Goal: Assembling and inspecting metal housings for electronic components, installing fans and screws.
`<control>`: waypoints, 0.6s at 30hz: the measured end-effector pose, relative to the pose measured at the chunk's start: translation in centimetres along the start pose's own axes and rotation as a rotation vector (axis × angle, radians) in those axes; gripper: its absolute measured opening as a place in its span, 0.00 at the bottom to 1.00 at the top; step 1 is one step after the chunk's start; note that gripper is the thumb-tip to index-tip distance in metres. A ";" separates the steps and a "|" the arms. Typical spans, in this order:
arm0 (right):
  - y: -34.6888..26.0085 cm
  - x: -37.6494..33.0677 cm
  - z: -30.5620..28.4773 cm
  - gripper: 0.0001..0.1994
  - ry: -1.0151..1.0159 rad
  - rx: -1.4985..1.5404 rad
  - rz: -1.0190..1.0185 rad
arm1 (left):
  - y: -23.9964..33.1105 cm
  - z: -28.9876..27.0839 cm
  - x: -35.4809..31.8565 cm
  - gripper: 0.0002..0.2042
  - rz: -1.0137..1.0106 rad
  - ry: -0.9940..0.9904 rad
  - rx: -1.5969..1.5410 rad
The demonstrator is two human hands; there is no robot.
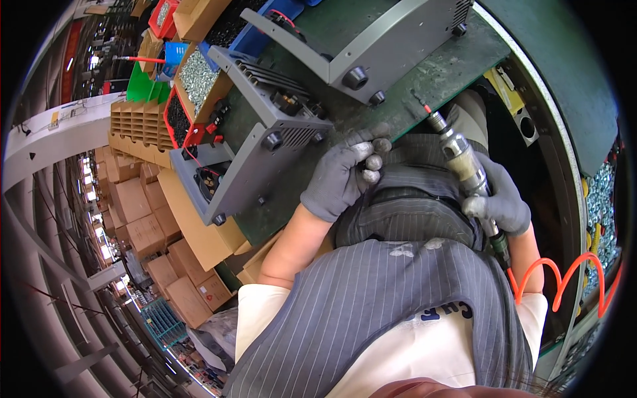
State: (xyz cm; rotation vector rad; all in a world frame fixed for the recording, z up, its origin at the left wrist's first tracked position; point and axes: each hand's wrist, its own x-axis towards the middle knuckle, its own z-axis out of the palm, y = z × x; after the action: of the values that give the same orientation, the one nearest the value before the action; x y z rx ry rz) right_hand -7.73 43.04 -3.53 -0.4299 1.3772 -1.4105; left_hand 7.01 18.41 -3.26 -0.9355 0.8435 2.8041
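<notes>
My right hand, in a grey glove, is wrapped round a pneumatic screwdriver. The tool's bit points up toward the table edge, and a coiled orange air hose runs from its lower end. My left hand, gloved too with worn pale fingertips, is held in front of my apron with its fingers curled in; whatever lies inside them is hidden. Nearest to it is a grey metal housing with black round feet and parts inside. A second grey housing stands farther back.
The housings rest on a green worktable. At its far left are a carton of silvery screws, a red bin of black parts and a cardboard divider. Stacked cartons stand at left. More small metal parts lie at far right.
</notes>
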 end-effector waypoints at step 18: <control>-1.3 1.0 5.8 0.41 -0.232 -0.116 0.121 | 0.2 -2.2 -2.3 0.20 0.215 0.011 -0.008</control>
State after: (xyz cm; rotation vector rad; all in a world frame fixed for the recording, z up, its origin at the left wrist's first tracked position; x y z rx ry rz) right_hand -3.86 39.08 -1.25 -0.5587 1.2767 -1.1485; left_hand 9.98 17.31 -3.30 -0.9136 0.9915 2.9853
